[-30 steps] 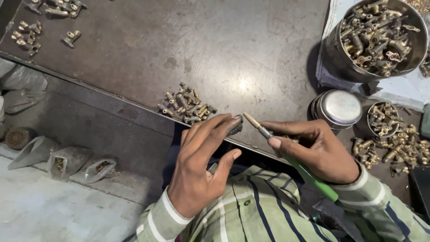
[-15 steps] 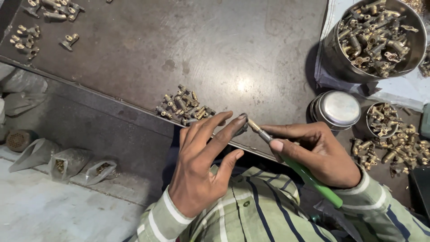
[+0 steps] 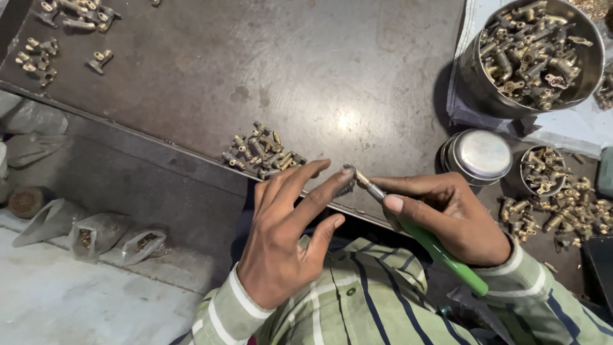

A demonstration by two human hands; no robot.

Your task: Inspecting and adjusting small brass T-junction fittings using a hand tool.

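My left hand (image 3: pixel 284 239) pinches a small brass fitting (image 3: pixel 345 186) between thumb and fingertips at the near edge of the dark metal table (image 3: pixel 268 76). My right hand (image 3: pixel 450 217) grips a green-handled screwdriver (image 3: pixel 434 246), its metal tip touching the fitting. A small heap of brass fittings (image 3: pixel 262 152) lies just beyond my left fingers. Most of the held fitting is hidden by my fingertips.
A large steel bowl of brass parts (image 3: pixel 533 54) stands at the back right on a cloth. A lidded round tin (image 3: pixel 477 154) and a small cup of parts (image 3: pixel 543 169) sit near my right hand, with loose fittings (image 3: pixel 562 214) beside them. More parts (image 3: pixel 57 32) lie far left; plastic bags (image 3: pixel 96 233) rest on the floor.
Both hands stay at the table edge. The screwdriver tip and the pinched fitting have shifted slightly; the fingers have adjusted their hold a little.
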